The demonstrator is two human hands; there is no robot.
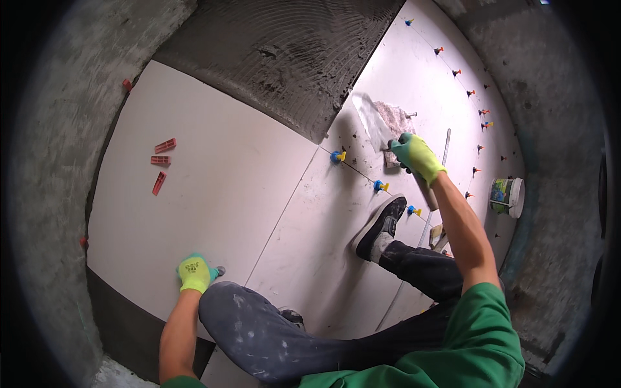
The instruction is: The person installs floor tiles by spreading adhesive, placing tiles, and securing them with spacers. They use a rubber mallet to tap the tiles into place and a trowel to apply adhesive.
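Note:
My right hand [417, 158], in a yellow-green glove, is closed on what looks like a metal trowel. Its shiny blade [370, 121] tilts over the white tiles beside a crumpled pinkish cloth or bag [396, 118]. My left hand [196, 273], gloved alike, is low over the large white tile [213, 187] by my knee. Its fingers look curled, and a small dark rounded end [221, 270] shows at the thumb side; what it belongs to is hidden. Three red wedges [160, 160] lie loose on that tile.
Combed grey mortar [278, 58] borders the tile's far edge. Blue-and-yellow levelling clips [380, 186] stand along a joint near my shoe [381, 226]. More orange-topped clips [470, 93] line joints at right. A white bucket [515, 197] is by the right wall; a long metal strip [447, 145] lies nearer.

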